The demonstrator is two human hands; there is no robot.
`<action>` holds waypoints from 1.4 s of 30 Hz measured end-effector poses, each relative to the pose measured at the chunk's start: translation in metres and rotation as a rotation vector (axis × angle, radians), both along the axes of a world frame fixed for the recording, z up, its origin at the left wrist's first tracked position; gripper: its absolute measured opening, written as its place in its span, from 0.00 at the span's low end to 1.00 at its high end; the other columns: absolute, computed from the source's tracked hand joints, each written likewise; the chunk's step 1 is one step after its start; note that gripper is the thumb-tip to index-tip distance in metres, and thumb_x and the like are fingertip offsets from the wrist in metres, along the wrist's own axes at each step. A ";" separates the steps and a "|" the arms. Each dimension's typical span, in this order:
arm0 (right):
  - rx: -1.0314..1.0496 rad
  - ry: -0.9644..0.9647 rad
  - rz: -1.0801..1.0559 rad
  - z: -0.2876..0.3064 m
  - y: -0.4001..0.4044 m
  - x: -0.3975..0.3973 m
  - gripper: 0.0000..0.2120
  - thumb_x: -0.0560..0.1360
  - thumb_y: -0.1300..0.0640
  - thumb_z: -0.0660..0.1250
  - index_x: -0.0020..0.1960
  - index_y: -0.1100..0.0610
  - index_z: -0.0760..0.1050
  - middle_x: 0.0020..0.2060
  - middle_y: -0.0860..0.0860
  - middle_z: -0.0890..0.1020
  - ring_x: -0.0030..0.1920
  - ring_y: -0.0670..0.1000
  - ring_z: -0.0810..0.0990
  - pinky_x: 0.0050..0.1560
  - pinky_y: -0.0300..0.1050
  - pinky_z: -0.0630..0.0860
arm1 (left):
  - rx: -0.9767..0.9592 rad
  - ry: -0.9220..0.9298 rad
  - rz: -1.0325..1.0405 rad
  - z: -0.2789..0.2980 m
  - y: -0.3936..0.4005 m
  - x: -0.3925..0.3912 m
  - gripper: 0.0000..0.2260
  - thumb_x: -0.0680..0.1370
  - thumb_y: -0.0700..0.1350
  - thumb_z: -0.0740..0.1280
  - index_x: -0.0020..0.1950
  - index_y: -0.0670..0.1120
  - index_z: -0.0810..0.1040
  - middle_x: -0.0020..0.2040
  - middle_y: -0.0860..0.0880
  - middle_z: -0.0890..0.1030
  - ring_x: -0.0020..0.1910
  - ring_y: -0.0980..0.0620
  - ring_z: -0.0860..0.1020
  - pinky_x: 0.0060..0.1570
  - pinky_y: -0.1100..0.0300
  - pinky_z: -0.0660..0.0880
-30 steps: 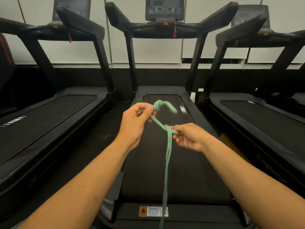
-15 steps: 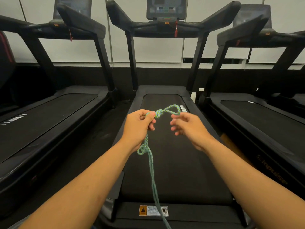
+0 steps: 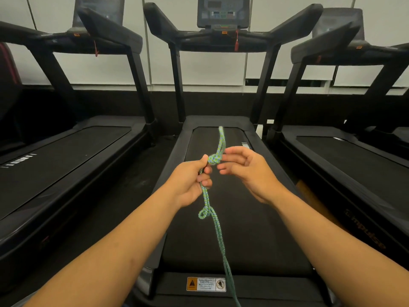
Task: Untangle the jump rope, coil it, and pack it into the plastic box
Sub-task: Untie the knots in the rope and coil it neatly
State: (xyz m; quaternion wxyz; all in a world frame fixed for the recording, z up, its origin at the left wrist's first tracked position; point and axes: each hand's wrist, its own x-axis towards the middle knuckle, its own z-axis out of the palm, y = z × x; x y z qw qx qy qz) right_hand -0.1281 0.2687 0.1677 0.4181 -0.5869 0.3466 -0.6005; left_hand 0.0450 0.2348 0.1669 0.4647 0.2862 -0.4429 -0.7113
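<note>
A green braided jump rope [image 3: 216, 231] hangs doubled in front of me over the middle treadmill. My left hand [image 3: 192, 182] grips it just below a tight knot [image 3: 214, 159]. Above the knot a short doubled end sticks up. Lower down a small loose loop [image 3: 203, 214] shows in the strands, which run on out of the bottom of the frame. My right hand [image 3: 247, 171] hovers just right of the knot with its fingers relaxed and spread, holding nothing. No plastic box is in view.
The middle treadmill's black belt [image 3: 243, 218] lies under my hands, with its console [image 3: 223, 12] and two handrails ahead. Similar treadmills [image 3: 66, 156] stand to the left and right. A warning sticker [image 3: 205, 284] marks the near end.
My right hand let go of the rope's loop and drew slightly back. The short end now stands up above the knot, which has tightened. The left hand kept its grip.
</note>
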 end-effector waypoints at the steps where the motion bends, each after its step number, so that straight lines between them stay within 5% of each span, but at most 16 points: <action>1: -0.025 0.037 -0.044 -0.002 -0.001 0.002 0.15 0.73 0.76 0.70 0.53 0.59 0.76 0.50 0.59 0.85 0.47 0.54 0.86 0.53 0.47 0.82 | 0.069 0.030 -0.025 0.001 0.001 -0.001 0.11 0.85 0.45 0.61 0.45 0.41 0.72 0.32 0.49 0.69 0.21 0.58 0.61 0.24 0.65 0.64; 5: -0.147 0.200 -0.185 -0.006 -0.002 0.004 0.11 0.72 0.68 0.75 0.50 0.57 0.79 0.43 0.52 0.86 0.45 0.51 0.85 0.51 0.45 0.82 | 0.154 0.017 -0.083 0.002 0.005 -0.005 0.13 0.84 0.46 0.61 0.42 0.42 0.73 0.31 0.49 0.70 0.21 0.58 0.61 0.23 0.65 0.64; 12: -0.183 0.412 -0.271 -0.008 -0.003 -0.004 0.06 0.74 0.62 0.75 0.51 0.57 0.83 0.41 0.55 0.86 0.41 0.55 0.86 0.48 0.48 0.83 | 0.043 -0.171 -0.056 0.000 0.004 -0.001 0.14 0.84 0.46 0.61 0.41 0.42 0.73 0.31 0.49 0.69 0.22 0.58 0.60 0.25 0.64 0.61; 16: -0.158 0.416 -0.333 -0.006 -0.004 -0.005 0.00 0.76 0.63 0.72 0.47 0.60 0.81 0.36 0.57 0.85 0.37 0.58 0.85 0.42 0.49 0.83 | -0.478 -0.432 0.217 -0.003 0.006 -0.001 0.05 0.82 0.47 0.66 0.55 0.46 0.77 0.34 0.49 0.70 0.26 0.56 0.66 0.28 0.61 0.66; 20: -0.145 0.482 -0.374 -0.002 -0.003 -0.008 0.03 0.77 0.62 0.71 0.44 0.57 0.81 0.32 0.52 0.83 0.32 0.48 0.80 0.40 0.47 0.80 | -1.098 -0.821 0.350 -0.007 0.007 0.005 0.16 0.80 0.45 0.69 0.67 0.55 0.79 0.43 0.57 0.75 0.42 0.63 0.75 0.47 0.70 0.68; 24: -0.168 0.597 -0.379 0.001 0.001 -0.009 0.03 0.75 0.59 0.71 0.42 0.55 0.81 0.32 0.51 0.82 0.33 0.46 0.78 0.41 0.51 0.80 | -1.281 -0.911 0.420 -0.012 0.002 0.007 0.12 0.81 0.45 0.67 0.65 0.53 0.80 0.51 0.52 0.77 0.48 0.54 0.78 0.51 0.60 0.75; 28: -0.187 0.674 -0.415 0.004 0.003 -0.007 0.04 0.74 0.57 0.71 0.41 0.56 0.81 0.33 0.54 0.83 0.32 0.51 0.77 0.41 0.52 0.78 | -1.415 -1.029 0.435 -0.007 0.006 0.003 0.07 0.82 0.46 0.64 0.60 0.50 0.77 0.49 0.52 0.79 0.42 0.50 0.79 0.45 0.49 0.77; 36: -0.083 0.533 -0.380 0.008 0.003 -0.003 0.05 0.76 0.59 0.68 0.43 0.59 0.81 0.31 0.51 0.83 0.31 0.43 0.81 0.36 0.42 0.78 | -1.121 -0.755 0.461 -0.010 0.011 -0.007 0.02 0.82 0.43 0.65 0.52 0.45 0.76 0.40 0.50 0.80 0.30 0.57 0.73 0.31 0.69 0.65; 42: -0.013 0.373 -0.363 0.008 0.001 0.001 0.07 0.77 0.63 0.66 0.42 0.60 0.81 0.29 0.50 0.82 0.30 0.46 0.80 0.32 0.41 0.77 | -0.686 -0.461 0.425 -0.010 0.012 -0.020 0.05 0.83 0.43 0.63 0.49 0.44 0.77 0.38 0.49 0.85 0.27 0.55 0.71 0.30 0.56 0.67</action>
